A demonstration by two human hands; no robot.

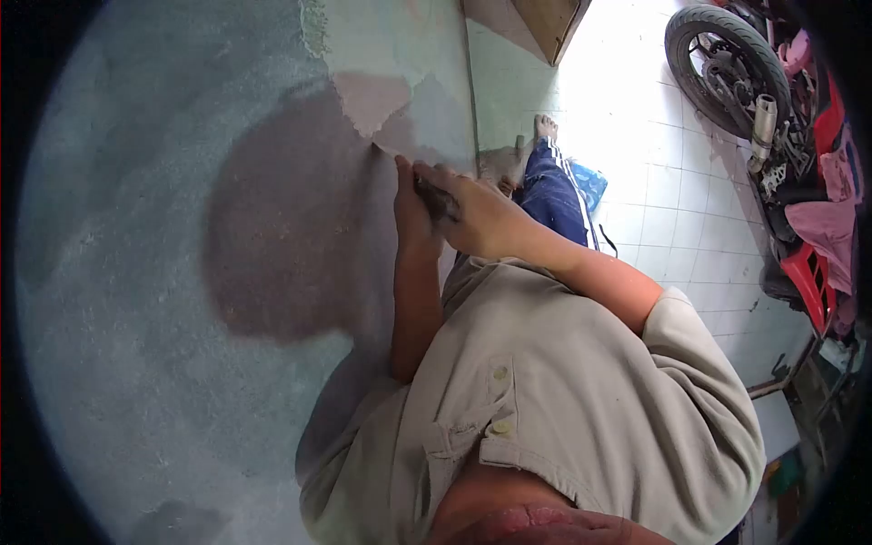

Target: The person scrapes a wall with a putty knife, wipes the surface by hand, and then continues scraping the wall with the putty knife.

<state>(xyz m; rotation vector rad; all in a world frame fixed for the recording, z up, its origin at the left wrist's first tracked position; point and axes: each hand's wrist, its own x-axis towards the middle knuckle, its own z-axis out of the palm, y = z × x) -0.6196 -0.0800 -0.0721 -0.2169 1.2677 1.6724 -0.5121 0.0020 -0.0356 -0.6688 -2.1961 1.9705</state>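
My right hand [481, 218] is closed around the dark handle of a scraper [389, 150]. The scraper's thin blade meets the wall [136, 254] at the ragged lower edge of a pale paint layer [368, 100]. My left hand [413, 204] is up against the wall just beside the right one, its fingers closed at the scraper near the blade. Part of the handle is hidden by both hands. A shadow of my head covers the wall around the blade.
White tiles make up the floor [649, 218]. A motorcycle wheel [718, 68] and red bike parts [807, 282] stand on the right. Above is the corner of a brown box-like object [549, 27]. A blue plastic bag [589, 186] lies near my leg.
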